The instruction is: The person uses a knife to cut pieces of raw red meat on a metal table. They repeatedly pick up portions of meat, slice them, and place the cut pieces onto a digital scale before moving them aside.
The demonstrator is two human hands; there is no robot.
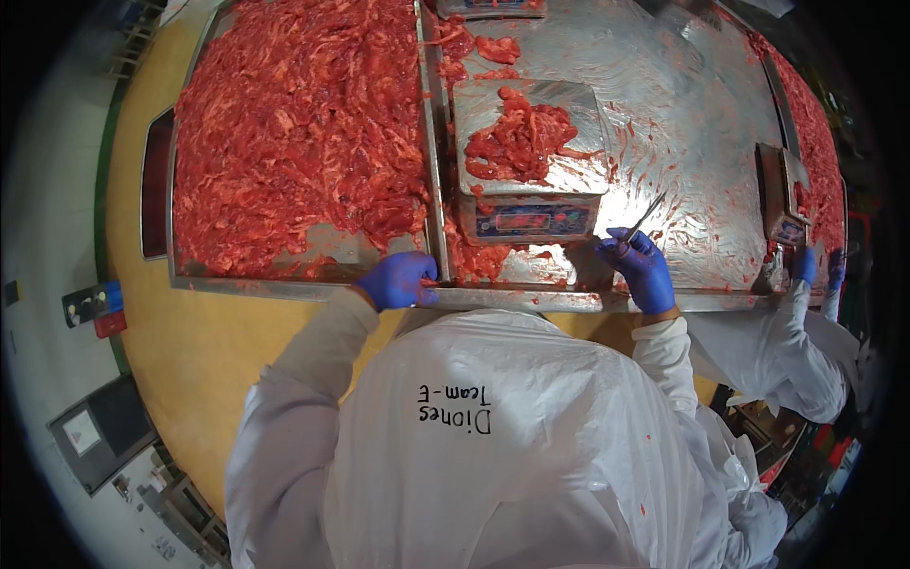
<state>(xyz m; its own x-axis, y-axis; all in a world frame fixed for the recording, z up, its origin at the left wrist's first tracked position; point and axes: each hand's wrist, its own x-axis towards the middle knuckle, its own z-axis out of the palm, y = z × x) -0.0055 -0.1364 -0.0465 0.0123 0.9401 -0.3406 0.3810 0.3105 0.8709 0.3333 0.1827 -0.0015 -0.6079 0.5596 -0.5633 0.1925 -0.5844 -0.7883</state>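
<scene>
My left hand (400, 281), in a blue glove, is curled closed at the near edge of the tray of meat, beside the metal divider. A bit of red shows at its fingertips; what they hold, if anything, I cannot make out. My right hand (648, 275), also gloved in blue, grips scissors (648, 214), their narrow metal blades pointing away and to the right. Between and beyond my hands stands a scale (531, 220) with a steel platform. A pile of red meat strips (521, 140) lies on that platform.
A wide steel tray (188, 282) full of meat trimmings (303, 123) fills the left. Meat scraps (479, 258) lie beside the scale on the steel table (692, 123). At the right, a co-worker in a white sleeve (791, 313) stands by another scale (785, 194).
</scene>
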